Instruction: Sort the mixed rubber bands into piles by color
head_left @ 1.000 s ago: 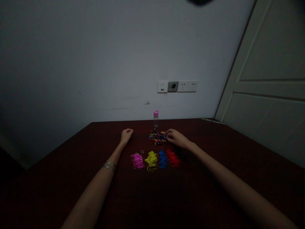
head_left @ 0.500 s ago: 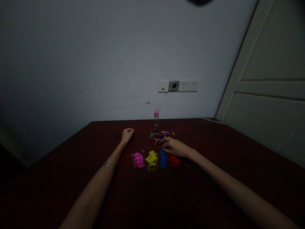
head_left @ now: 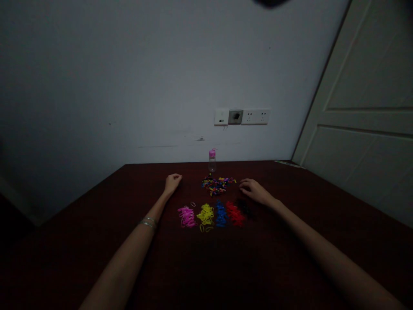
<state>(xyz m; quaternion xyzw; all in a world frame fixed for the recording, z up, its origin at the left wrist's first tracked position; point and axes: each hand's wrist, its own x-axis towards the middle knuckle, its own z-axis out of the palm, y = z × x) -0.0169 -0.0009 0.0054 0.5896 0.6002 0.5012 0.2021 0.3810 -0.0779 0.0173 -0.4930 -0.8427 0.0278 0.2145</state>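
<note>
On a dark reddish-brown desk (head_left: 180,267) against a pale wall (head_left: 145,86), two bare hands flank a mixed pile of elastic bands (head_left: 217,185) in several colors. The right hand (head_left: 252,190) lies just right of the pile, fingers bent and slightly parted; whether a band is pinched between them cannot be told in the dim light. The left hand (head_left: 172,182), a bracelet (head_left: 148,222) at its wrist, rests loosely curled to the pile's left, well apart from it, its grip too small to read.

Nearer the wearer, single-color heaps line up from left to right: pink bands (head_left: 187,217), yellow bands (head_left: 205,214), blue bands (head_left: 221,215), red bands (head_left: 235,214) and black bands (head_left: 245,207), the last barely visible against the wood. A bottle with a pink cap (head_left: 212,162) stands upright behind the mixed pile.

The bands look very light, soft and stretchy, unlikely to break in handling but prone to snag on one another. A fingertip pinch on one side of a single loop, at the pile's loose edge, appears the surest hold.
</note>
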